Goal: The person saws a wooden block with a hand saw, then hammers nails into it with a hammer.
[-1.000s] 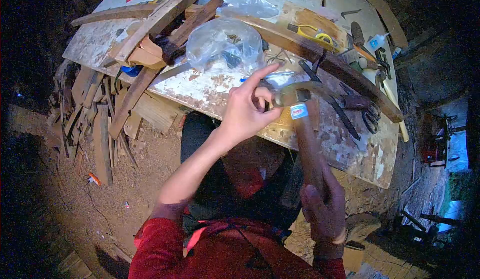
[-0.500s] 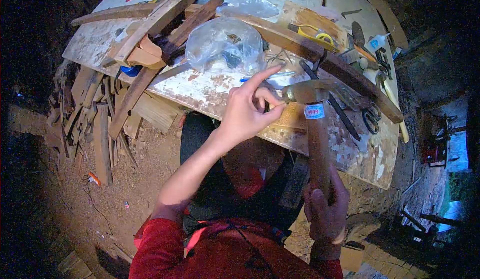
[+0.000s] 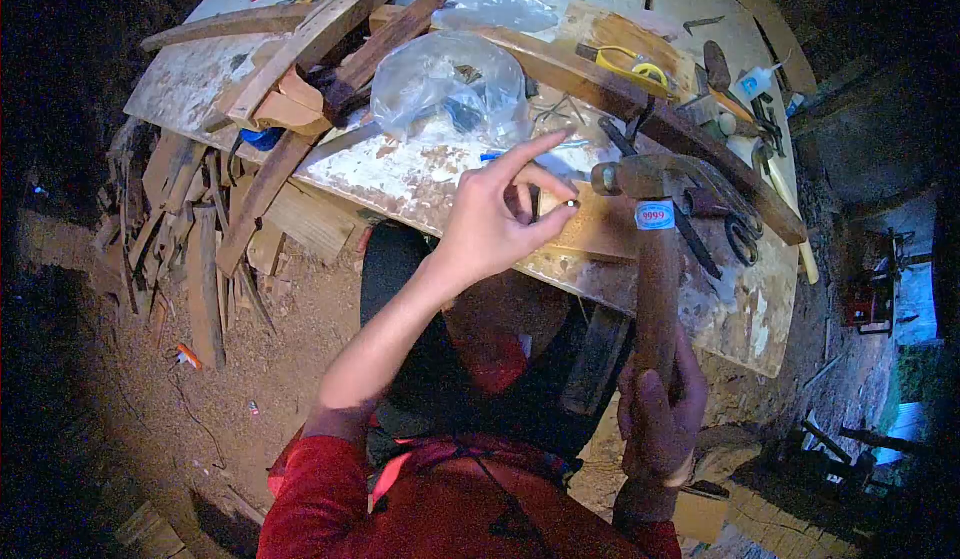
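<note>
Left hand [image 3: 495, 219] is up over the near edge of the table [image 3: 420, 184], thumb and middle finger pinched together on what looks like a small nail [image 3: 570, 203], tiny so I can't swear to it, with the index finger sticking straight out. That pinch sits right at a small tan wood block [image 3: 595, 227] lying on the table edge.

Right hand [image 3: 660, 414] is lower down, near the person's body, wrapped tight around the bottom of a wooden-handled hammer [image 3: 655, 279]. Hammer stands nearly upright, head at the top, hovering just to the right of the pinched fingers, not touching them. There's a white sticker with a red oval [image 3: 655, 215] on the handle just under the head.

Further out on the table: a clear plastic bag [image 3: 450, 84] with some bits inside sits just behind the left hand, a long curved dark wood strip [image 3: 640, 109] runs diagonally across the right side, and dark pliers [image 3: 735, 224] lie beside the hammer head. A yellow-handled tool [image 3: 630, 64] is farther back, and a small glue bottle [image 3: 755, 81] at the far right. Wood scraps [image 3: 190, 249] are heaped on the dirt floor to the left.
</note>
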Demonstrator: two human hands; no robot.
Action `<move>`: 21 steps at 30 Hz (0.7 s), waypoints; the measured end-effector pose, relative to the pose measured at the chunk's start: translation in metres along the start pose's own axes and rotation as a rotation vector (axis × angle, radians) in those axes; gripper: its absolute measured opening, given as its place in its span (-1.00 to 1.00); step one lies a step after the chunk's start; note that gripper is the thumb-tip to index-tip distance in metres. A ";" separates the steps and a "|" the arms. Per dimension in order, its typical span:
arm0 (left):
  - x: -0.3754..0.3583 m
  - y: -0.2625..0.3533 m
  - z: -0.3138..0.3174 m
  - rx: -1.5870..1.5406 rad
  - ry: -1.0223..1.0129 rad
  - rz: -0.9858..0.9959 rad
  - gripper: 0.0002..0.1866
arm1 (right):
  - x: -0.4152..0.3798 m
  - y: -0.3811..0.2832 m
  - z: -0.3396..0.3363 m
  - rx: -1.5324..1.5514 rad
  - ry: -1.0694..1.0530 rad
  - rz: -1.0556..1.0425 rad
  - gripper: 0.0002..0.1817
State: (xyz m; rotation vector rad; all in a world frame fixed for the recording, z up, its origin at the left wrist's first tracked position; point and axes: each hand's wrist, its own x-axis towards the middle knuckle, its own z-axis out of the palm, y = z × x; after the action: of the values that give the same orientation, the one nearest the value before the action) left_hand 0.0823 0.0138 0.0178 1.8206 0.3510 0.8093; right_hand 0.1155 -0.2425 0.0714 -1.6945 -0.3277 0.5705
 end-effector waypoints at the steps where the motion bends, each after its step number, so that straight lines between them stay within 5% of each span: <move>1: 0.000 -0.001 0.001 0.000 0.012 0.015 -0.33 | 0.000 0.000 -0.002 -0.014 -0.003 0.004 -0.14; 16: 0.000 -0.008 0.002 -0.051 0.019 -0.060 -0.36 | -0.001 0.007 -0.009 -0.197 -0.043 -0.100 -0.12; 21: 0.000 -0.005 0.001 -0.051 0.012 -0.067 -0.37 | 0.003 -0.010 -0.008 -0.324 -0.124 0.047 -0.23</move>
State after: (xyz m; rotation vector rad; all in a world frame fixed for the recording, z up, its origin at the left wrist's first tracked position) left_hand 0.0832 0.0153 0.0127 1.7482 0.3937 0.7763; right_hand 0.1230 -0.2452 0.0815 -1.9858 -0.4911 0.6866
